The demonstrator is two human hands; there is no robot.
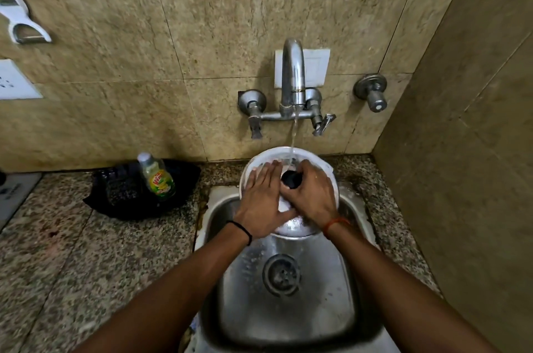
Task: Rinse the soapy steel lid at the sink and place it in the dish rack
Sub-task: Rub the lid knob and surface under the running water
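The round steel lid (269,156), white with soap, is held over the back of the steel sink (340,280) under the running tap (292,75). Water falls onto its far edge. A black knob (290,179) stands at the lid's middle. My right hand (313,194) is closed around that knob. My left hand (264,199) lies flat on the lid's left side with fingers spread. No dish rack is in view.
A dish-soap bottle (157,176) stands on a black cloth (124,196) on the speckled stone counter (72,251) left of the sink. Tap valves (318,110) and a separate wall valve (372,93) jut from the tiled wall. A side wall closes off the right.
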